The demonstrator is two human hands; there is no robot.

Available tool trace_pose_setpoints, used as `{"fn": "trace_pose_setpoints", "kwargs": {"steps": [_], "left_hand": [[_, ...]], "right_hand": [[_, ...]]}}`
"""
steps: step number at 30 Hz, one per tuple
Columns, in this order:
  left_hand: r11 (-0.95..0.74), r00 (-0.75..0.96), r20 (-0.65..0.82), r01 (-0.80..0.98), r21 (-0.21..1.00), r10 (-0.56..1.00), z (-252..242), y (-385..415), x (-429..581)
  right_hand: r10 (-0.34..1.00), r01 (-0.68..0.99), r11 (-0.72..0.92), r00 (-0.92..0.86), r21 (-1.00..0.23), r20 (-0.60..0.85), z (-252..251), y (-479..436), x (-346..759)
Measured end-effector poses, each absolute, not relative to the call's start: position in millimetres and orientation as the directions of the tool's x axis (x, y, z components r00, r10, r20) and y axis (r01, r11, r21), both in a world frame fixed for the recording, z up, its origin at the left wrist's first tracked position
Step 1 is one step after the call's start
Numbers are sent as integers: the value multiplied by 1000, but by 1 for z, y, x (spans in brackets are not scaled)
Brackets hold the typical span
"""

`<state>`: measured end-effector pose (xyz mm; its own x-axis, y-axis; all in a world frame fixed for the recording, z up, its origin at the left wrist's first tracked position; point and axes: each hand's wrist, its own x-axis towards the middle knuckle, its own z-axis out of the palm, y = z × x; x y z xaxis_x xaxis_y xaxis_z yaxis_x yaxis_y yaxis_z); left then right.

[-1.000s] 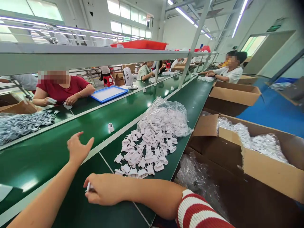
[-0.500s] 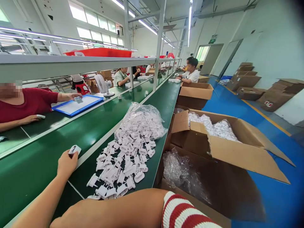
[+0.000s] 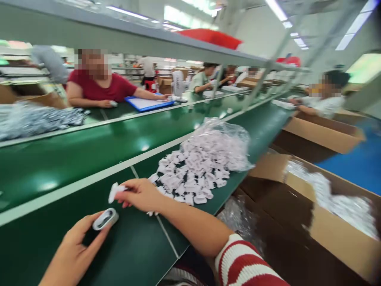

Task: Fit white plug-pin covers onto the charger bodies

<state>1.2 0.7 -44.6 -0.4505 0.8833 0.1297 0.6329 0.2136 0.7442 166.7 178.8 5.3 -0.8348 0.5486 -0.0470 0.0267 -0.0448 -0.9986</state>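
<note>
My left hand (image 3: 76, 244) grips a white oval plastic housing (image 3: 105, 219) between thumb and fingers, its hollow open end tilted up with dark parts inside. Just above and to the right, my right hand (image 3: 144, 195) pinches a small white plug piece (image 3: 114, 193), like a charger's plug end. A short gap separates the two parts. Beyond my right hand, a heap of similar white plug pieces (image 3: 186, 178) lies on the green bench, spilling from a clear plastic bag (image 3: 230, 137).
A green conveyor belt (image 3: 89, 153) runs beyond a pale rail (image 3: 86, 178). On the right stand open cardboard boxes (image 3: 336, 234), one with bagged white parts. Across the belt, a person in red (image 3: 98, 89) sits by a blue-rimmed tray (image 3: 143, 105). A shelf (image 3: 119, 39) hangs overhead.
My view has turned left. My right hand has come up from the bottom edge, now with a plug piece beside the housing. My left hand still holds the housing, its open end now showing.
</note>
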Motion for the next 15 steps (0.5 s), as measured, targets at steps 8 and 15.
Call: {"fn": "trace_pose_setpoints", "kwargs": {"steps": [8, 15], "left_hand": [[84, -289, 174, 700, 709, 941, -40, -23, 33], [42, -289, 178, 619, 784, 941, -42, -25, 28]], "right_hand": [[396, -14, -303, -911, -953, -112, 3, 161, 168], [519, -20, -68, -855, -997, -19, -3, 153, 167]]}}
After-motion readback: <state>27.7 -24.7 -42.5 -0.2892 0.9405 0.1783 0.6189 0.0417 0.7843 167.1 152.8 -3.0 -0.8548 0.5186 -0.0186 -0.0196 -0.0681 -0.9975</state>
